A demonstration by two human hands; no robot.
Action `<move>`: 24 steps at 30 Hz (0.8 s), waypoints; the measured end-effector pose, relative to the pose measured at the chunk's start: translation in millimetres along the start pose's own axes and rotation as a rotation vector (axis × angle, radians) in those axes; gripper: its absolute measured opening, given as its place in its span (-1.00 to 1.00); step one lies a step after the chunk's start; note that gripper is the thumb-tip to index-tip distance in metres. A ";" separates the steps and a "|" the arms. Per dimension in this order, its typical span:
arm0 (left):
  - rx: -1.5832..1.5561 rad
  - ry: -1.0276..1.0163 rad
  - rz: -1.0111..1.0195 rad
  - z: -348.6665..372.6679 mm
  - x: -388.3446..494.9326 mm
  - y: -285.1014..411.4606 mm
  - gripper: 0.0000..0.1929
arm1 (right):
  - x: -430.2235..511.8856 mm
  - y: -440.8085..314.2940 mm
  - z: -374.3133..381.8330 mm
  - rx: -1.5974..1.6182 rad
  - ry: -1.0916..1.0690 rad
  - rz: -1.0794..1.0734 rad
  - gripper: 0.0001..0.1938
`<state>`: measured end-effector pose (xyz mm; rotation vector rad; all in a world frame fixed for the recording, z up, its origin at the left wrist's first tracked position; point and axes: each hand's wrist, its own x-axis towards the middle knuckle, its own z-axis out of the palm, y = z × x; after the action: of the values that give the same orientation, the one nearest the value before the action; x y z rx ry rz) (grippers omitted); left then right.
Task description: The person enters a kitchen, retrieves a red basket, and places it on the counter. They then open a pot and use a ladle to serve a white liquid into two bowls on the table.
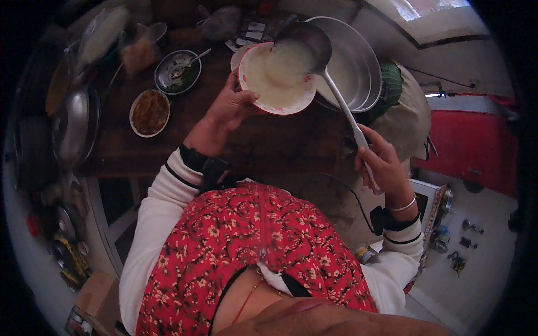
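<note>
My left hand grips the rim of a white bowl with red markings, thumb on the inside edge. Pale, cloudy liquid fills much of it. In my right hand is the handle of a long metal ladle. Its dark, rounded head is tilted over the bowl, with pale liquid at its lip. Behind and to the right of the bowl stands a large metal pot holding similar pale liquid. Part of another bowl shows behind the held one.
On the dark wooden table are a bowl of brown food and a bowl with green food and a spoon. A lidded metal pan stands at the left. Plastic bags lie at the back. A beige cloth bundle sits right of the pot.
</note>
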<state>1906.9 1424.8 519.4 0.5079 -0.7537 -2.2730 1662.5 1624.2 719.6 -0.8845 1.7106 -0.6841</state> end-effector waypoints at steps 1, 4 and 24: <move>0.019 0.022 -0.002 0.2 -1.7 0.7 -0.12 | -0.5 1.6 1.8 -0.042 0.030 -0.006 -0.51; -0.005 0.021 -0.001 -0.8 -4.7 2.1 -0.15 | -2.4 8.3 6.5 -0.189 0.102 -0.020 -0.49; -0.141 0.031 0.091 -67.7 -38.2 15.3 -0.12 | 13.2 33.2 29.4 0.646 0.063 -0.138 -0.50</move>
<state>1977.2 1417.3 483.5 0.4326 -0.5844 -2.2100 1680.6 1631.4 677.6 -0.5236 1.3517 -1.2753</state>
